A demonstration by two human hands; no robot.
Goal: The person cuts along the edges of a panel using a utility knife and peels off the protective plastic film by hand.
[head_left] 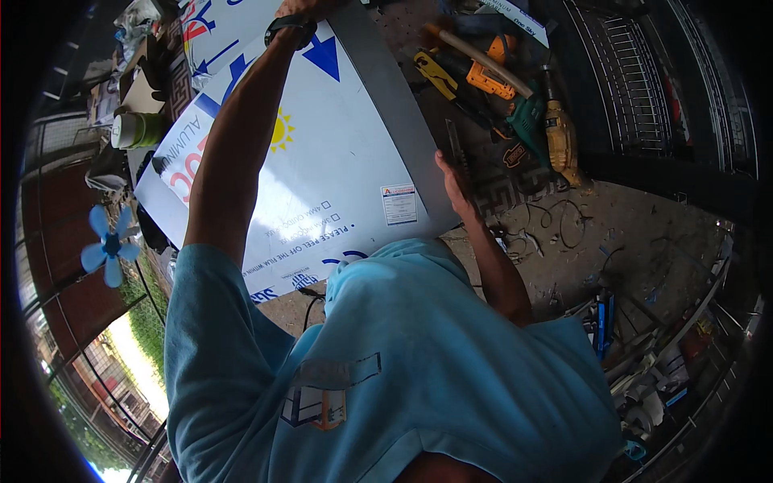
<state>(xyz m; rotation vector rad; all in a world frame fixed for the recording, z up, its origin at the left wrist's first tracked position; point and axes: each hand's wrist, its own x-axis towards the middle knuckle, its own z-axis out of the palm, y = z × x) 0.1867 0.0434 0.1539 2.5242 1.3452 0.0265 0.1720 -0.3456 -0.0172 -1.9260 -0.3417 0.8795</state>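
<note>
A large panel (346, 153) with printed white film and a bare grey strip along its right side lies in front of me, its near edge by my shirt. My left arm reaches across it, a dark watch on the wrist. At the panel's far edge is my left hand (307, 8), cut off by the top of the picture, so its fingers cannot be made out. My right hand (457, 187) grips the panel's right edge, with some fingers hidden. Just beyond that hand lies a thin saw-like blade (456, 145).
Right of the panel lie a hammer (487, 60), a yellow-handled tool (436, 78), an orange tool (491, 76), a green power tool (527, 125) and a yellow drill (560, 141). Black metal racks (636, 80) stand far right. A green-and-white cup (137, 130) and blue fan (110, 246) are left.
</note>
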